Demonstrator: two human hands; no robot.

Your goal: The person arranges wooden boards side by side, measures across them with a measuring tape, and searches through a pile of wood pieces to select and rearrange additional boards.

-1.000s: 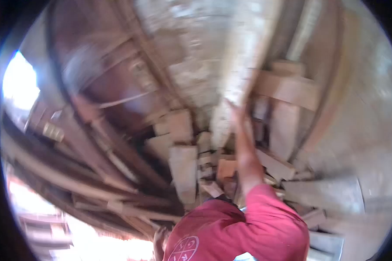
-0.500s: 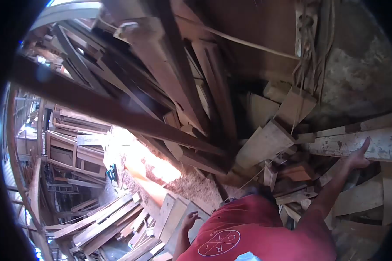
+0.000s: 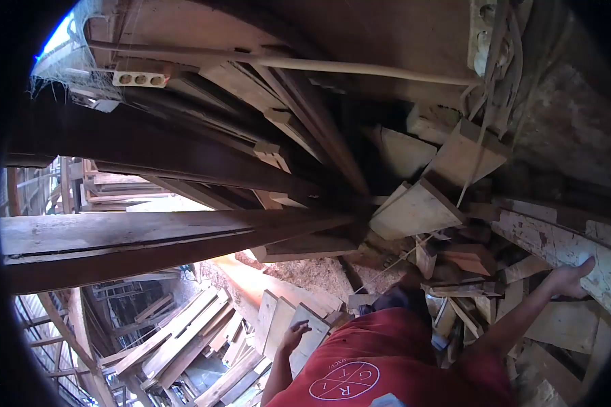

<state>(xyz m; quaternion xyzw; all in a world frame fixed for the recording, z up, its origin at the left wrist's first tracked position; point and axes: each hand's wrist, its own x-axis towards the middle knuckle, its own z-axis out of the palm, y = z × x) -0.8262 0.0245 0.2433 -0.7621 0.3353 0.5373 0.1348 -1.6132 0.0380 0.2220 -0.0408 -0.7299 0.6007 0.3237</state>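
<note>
My right hand [image 3: 569, 279] is closed around the edge of a long, worn wooden board [image 3: 546, 239] at the right. Its thumb points up along the near face, and the other fingers are mostly hidden. Pale paint or scuff marks cover that board, which slopes down to the right. On the other side of my red shirt, my left hand [image 3: 297, 335] hangs with loosely bent fingers apart and nothing in it. Behind it lean several flat boards [image 3: 268, 319].
Long dark beams [image 3: 183, 234] jut in from the left at about head height. Cut wood blocks [image 3: 417, 210] are piled ahead. A socket strip [image 3: 141, 76] and cables [image 3: 499, 61] hang above. Sawdust [image 3: 305, 273] covers the floor, and stacked planks [image 3: 183, 339] lie at lower left.
My view has turned, so the beams at left now look larger and more level. The board in my right hand now slants down to the right, and that hand sits lower.
</note>
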